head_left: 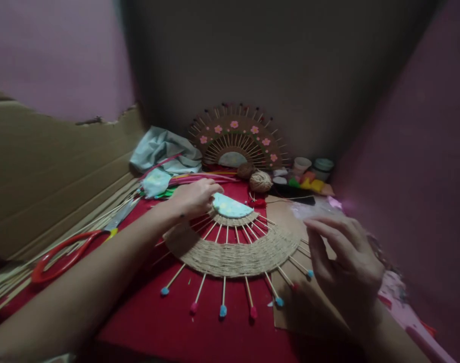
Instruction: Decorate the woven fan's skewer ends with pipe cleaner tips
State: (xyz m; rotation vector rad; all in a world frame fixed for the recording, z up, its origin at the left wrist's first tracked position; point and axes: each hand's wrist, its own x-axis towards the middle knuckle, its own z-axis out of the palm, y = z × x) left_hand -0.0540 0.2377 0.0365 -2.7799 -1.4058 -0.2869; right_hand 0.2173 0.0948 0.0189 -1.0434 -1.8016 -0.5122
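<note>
A half-round woven fan [233,259] lies with its arc toward me, its thin sticks tipped with blue and pink beads or blobs. A pale blue half-circle [232,205] covers its centre. My left hand [199,196] reaches across and is closed at the left end of that half-circle, gripping the fan there. Above the fan's right side, my right hand [347,257] is raised with thumb and forefinger pinched together. Whatever is between those fingertips, if anything, is too small to make out. The hand hides some sticks on that side.
A finished-looking fan with pink flowers [235,131] leans at the back. Balls of twine [260,181] and small tubs [323,169] stand before the wall. Red-handled scissors [67,254] lie left on loose sticks. Cardboard [290,312] lies on the red cloth [150,325].
</note>
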